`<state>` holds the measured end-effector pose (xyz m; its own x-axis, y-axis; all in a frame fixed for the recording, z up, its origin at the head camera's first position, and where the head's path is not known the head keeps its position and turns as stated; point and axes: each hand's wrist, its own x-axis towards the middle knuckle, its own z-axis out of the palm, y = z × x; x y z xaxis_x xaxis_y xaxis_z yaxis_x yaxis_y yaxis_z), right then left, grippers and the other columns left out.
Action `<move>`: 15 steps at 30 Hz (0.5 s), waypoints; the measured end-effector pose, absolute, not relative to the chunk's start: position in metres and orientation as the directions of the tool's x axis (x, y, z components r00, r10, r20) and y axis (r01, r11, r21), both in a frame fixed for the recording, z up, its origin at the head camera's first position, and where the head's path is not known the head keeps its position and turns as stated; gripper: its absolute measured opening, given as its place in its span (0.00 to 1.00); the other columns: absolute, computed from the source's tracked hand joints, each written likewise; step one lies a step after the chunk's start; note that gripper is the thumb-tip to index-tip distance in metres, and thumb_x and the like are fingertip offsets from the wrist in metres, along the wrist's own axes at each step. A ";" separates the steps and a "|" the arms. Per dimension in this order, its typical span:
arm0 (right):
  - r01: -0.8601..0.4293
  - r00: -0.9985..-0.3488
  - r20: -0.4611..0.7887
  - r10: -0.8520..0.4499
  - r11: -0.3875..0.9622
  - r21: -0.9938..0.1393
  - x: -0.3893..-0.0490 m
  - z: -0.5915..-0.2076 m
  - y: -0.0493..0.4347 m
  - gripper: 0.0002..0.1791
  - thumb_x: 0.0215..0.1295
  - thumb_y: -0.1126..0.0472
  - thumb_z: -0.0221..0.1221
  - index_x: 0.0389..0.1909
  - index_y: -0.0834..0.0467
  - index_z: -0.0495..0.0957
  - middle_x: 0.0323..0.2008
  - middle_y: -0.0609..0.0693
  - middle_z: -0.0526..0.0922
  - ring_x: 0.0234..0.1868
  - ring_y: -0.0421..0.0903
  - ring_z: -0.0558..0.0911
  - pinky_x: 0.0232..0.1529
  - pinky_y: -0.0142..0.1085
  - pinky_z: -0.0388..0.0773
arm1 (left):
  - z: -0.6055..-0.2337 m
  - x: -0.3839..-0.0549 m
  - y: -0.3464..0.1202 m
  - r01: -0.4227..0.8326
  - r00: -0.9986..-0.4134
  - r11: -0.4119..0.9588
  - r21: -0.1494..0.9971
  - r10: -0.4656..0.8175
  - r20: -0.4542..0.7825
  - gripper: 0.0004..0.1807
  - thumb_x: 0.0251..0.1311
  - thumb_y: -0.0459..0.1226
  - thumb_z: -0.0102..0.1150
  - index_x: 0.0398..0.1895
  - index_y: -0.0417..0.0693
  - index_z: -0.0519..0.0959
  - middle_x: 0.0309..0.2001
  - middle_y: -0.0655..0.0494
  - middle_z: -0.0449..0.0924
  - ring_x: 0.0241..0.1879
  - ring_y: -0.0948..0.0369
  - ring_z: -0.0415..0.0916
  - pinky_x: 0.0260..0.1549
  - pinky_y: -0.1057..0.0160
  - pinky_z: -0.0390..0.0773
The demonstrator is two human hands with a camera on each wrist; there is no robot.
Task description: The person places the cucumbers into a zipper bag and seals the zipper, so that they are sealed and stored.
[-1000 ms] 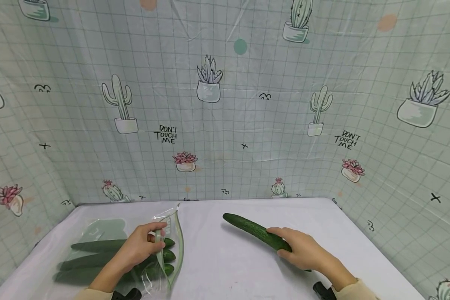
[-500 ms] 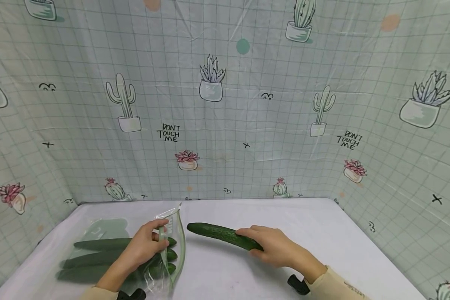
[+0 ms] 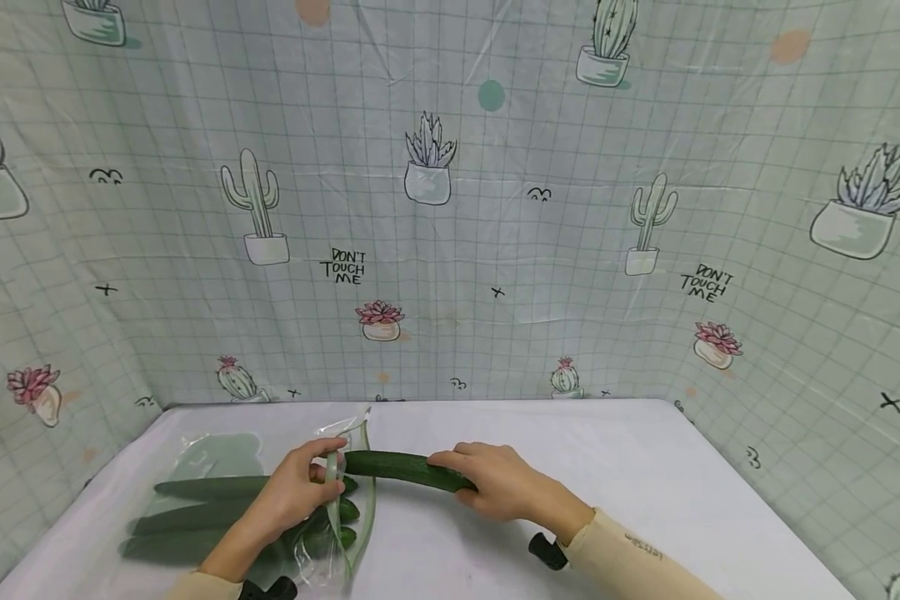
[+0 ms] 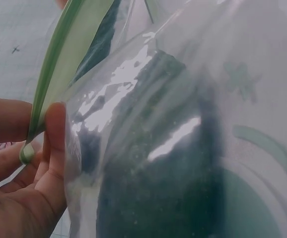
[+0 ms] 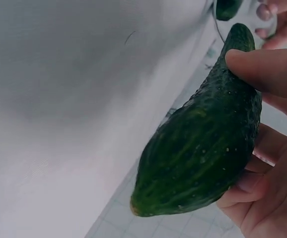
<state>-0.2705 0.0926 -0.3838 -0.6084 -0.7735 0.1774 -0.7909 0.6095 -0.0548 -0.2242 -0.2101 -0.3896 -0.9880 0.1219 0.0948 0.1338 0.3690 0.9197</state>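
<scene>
A clear zip bag (image 3: 195, 457) with a green seal strip lies at the left of the table, several cucumbers (image 3: 206, 511) inside it. My left hand (image 3: 291, 490) pinches the upper lip of its mouth and holds it raised; the green strip (image 4: 59, 54) runs between thumb and fingers in the left wrist view. My right hand (image 3: 502, 483) grips one more cucumber (image 3: 401, 467) near its right end. That cucumber's far tip is at the bag's mouth, close to the left fingers. In the right wrist view its rounded near end (image 5: 183, 173) sticks out past the palm.
A white-covered table (image 3: 570, 450) bears everything. Behind it and along both sides hangs a grid-patterned curtain (image 3: 450, 250) with cactus prints. Black wrist-camera mounts (image 3: 547, 551) sit at both wrists.
My right hand has carried the cucumber leftward, from the right part of the table to the bag's mouth, and it now lies more level. The left hand still holds the bag's lip.
</scene>
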 end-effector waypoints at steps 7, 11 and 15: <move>-0.780 -0.621 0.159 -0.767 0.626 -0.027 -0.281 -0.385 0.069 0.29 0.62 0.58 0.62 0.64 0.41 0.69 0.46 0.40 0.78 0.42 0.38 0.77 0.28 0.32 0.73 | -0.389 -0.225 -0.211 0.137 -0.987 0.372 0.918 0.129 0.095 0.32 0.56 0.23 0.59 0.66 0.39 0.66 0.53 0.44 0.68 0.17 0.62 0.54 0.17 0.63 0.63; -0.785 -0.612 0.176 -0.771 0.620 -0.015 -0.286 -0.385 0.055 0.28 0.61 0.60 0.62 0.63 0.42 0.70 0.44 0.40 0.78 0.40 0.36 0.77 0.28 0.32 0.73 | -0.390 -0.226 -0.211 0.140 -0.986 0.374 0.917 0.134 0.096 0.32 0.57 0.23 0.59 0.67 0.41 0.66 0.56 0.43 0.67 0.16 0.62 0.54 0.17 0.63 0.63; -0.789 -0.603 0.192 -0.774 0.615 0.003 -0.289 -0.386 0.042 0.27 0.61 0.60 0.63 0.61 0.42 0.71 0.43 0.40 0.78 0.38 0.36 0.76 0.29 0.31 0.74 | -0.390 -0.227 -0.211 0.137 -0.987 0.376 0.917 0.131 0.094 0.33 0.57 0.23 0.59 0.67 0.41 0.65 0.59 0.41 0.66 0.17 0.62 0.55 0.17 0.64 0.63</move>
<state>-0.2886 0.0417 -0.3858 -0.6029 -0.7744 0.1919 -0.7887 0.6148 0.0034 -0.2269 -0.2108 -0.3903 -0.9869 0.1307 0.0941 0.1371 0.3756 0.9166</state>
